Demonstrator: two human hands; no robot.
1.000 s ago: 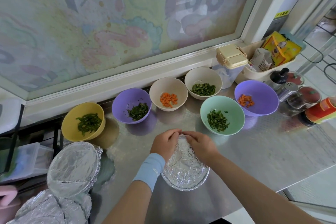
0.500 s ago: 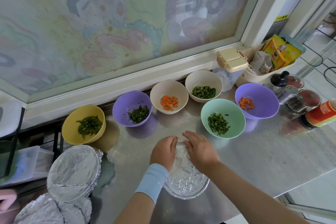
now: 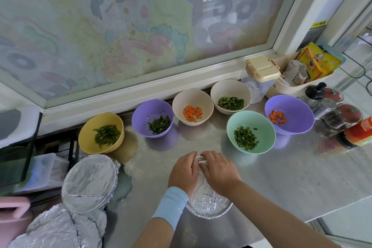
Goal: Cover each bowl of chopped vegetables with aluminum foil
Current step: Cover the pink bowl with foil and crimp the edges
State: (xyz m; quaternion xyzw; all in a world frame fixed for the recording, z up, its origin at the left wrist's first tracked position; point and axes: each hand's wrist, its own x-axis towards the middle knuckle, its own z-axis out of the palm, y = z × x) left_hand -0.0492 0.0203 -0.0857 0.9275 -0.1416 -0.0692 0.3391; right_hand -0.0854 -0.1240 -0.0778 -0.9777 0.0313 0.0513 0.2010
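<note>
A foil-covered bowl (image 3: 209, 202) stands on the steel counter near its front edge. My left hand (image 3: 184, 171) and my right hand (image 3: 218, 169) lie side by side on its far half. The fingers of both hands curl down over the foil at the far rim. Behind stand several uncovered bowls: yellow (image 3: 100, 123) and purple (image 3: 150, 110) with green strips, beige (image 3: 192, 98) and purple (image 3: 289, 104) with diced carrot, beige (image 3: 230, 88) and mint (image 3: 251, 121) with chopped greens.
Foil-covered bowls sit at the left, one (image 3: 89, 183) on the counter edge and more (image 3: 56, 227) lower down. At the back right are a lidded container (image 3: 261, 66), a tub of packets (image 3: 291, 86), jars and a red can (image 3: 360, 133). The counter edge (image 3: 332, 209) runs on the right.
Both hands have gone from pinching the foil at the bowl's far edge to lying lower over it, fingers folded down across the far rim. The bowls have not moved.
</note>
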